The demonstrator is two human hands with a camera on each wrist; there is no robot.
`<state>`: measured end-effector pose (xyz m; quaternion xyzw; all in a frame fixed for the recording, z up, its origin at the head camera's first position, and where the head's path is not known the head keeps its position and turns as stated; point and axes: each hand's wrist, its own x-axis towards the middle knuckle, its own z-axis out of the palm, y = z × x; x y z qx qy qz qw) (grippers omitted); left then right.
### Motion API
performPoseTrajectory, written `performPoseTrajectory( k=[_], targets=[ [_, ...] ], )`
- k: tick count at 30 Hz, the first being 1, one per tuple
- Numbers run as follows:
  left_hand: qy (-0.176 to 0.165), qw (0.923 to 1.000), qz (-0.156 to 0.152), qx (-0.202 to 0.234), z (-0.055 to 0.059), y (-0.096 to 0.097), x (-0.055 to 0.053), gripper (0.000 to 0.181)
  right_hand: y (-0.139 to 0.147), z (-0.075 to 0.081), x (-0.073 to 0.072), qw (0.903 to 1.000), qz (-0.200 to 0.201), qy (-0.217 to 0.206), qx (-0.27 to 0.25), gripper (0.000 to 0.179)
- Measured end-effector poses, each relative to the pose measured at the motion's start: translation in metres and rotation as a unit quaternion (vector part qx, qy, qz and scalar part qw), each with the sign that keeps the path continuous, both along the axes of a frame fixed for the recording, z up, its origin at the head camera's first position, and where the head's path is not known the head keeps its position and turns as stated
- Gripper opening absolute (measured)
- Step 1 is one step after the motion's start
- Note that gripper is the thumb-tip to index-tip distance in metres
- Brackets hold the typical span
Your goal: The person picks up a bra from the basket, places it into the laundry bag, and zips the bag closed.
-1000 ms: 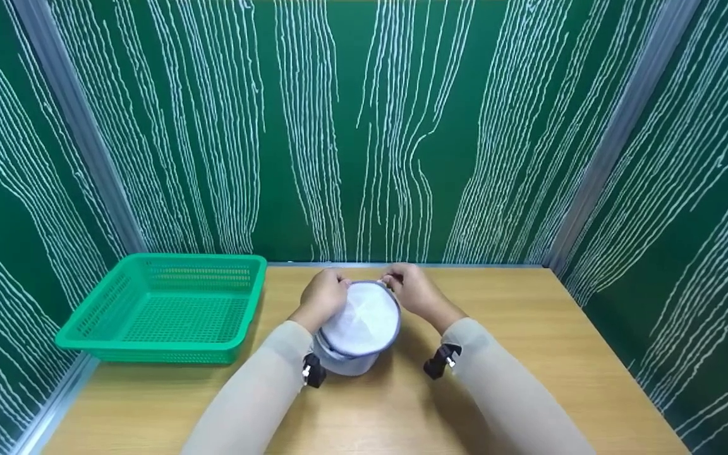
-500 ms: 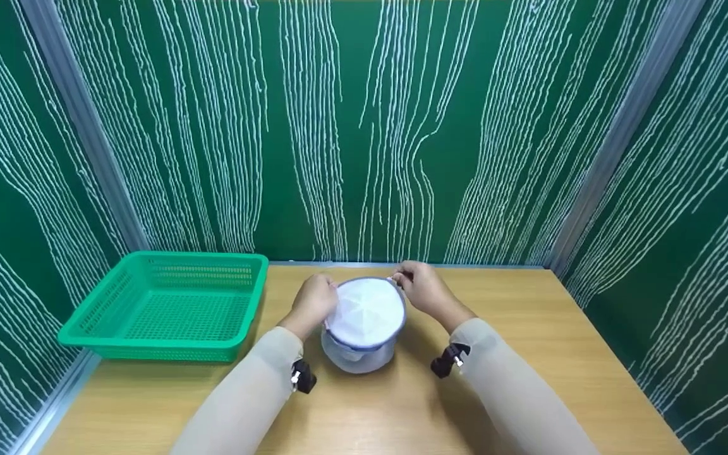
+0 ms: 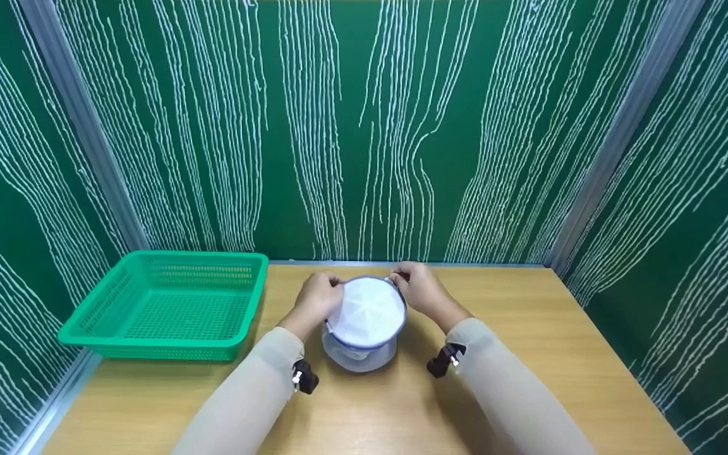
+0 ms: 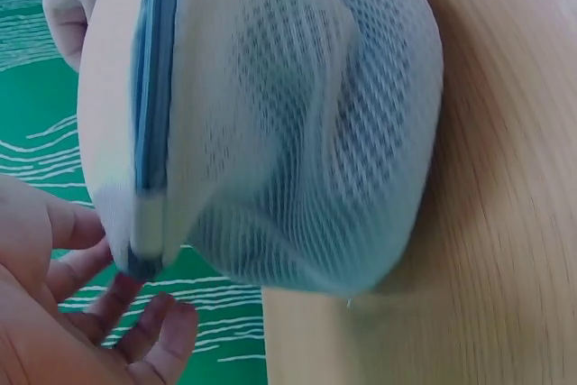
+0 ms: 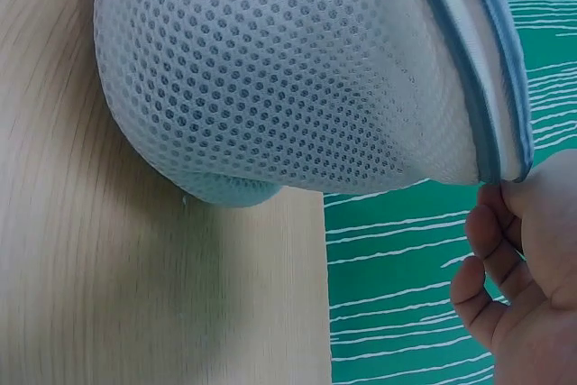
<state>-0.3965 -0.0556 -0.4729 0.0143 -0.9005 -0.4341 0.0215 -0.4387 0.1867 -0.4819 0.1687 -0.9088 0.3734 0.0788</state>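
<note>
A white mesh laundry bag [image 3: 367,313] with a blue-trimmed zip edge stands on the table, its pale round top tilted toward the head camera. My left hand [image 3: 316,298] pinches the rim on the left; in the left wrist view its thumb and fingers [image 4: 115,306] meet the bag's edge by the zip end. On the far right side, my right hand [image 3: 421,291] pinches the rim between thumb and finger. Honeycomb mesh walls [image 5: 261,78] sag in folds below the zip in both wrist views. What the bag holds inside cannot be made out.
A green plastic basket [image 3: 237,344] with slotted walls stands to the left on the wooden table [image 3: 503,354]. Green panels [image 3: 351,189] with white wavy lines rise behind and at both sides, joined by grey metal posts [image 3: 83,120].
Both hands have spread slightly apart. The bag's top has been lifted and shifted a little right, showing more of its lower mesh. In the last half second almost nothing has moved.
</note>
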Motion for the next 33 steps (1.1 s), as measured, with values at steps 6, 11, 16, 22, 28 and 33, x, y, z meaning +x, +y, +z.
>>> performPoseTrajectory(
  k=[6, 11, 16, 22, 28, 33],
  targets=[
    [0.012, 0.9997, -0.015, 0.018, 0.003, 0.019, 0.001, 0.032, -0.010, -0.001, 0.001, 0.9999, 0.002, -0.010, 0.012, 0.014],
    [0.020, 0.9993, -0.030, 0.000, 0.007, 0.028, -0.001, 0.028, -0.014, 0.000, 0.000, 0.9995, 0.014, -0.003, 0.026, 0.014],
    [0.023, 0.9990, -0.037, -0.003, 0.006, 0.031, -0.006, 0.024, -0.016, 0.000, 0.001, 0.9995, 0.021, 0.003, 0.025, 0.015],
    [0.016, 0.9992, -0.036, 0.002, 0.003, 0.028, -0.009, 0.018, -0.019, 0.001, 0.001, 0.9993, 0.029, 0.009, 0.022, 0.013],
    [0.015, 0.9991, -0.038, -0.004, 0.000, 0.024, -0.009, 0.020, -0.018, 0.002, 0.002, 0.9994, 0.029, 0.002, 0.016, 0.012],
    [0.006, 0.9998, -0.017, 0.010, -0.002, 0.019, -0.009, 0.021, -0.013, 0.003, 0.001, 0.9996, 0.023, -0.005, 0.013, 0.012]
  ],
)
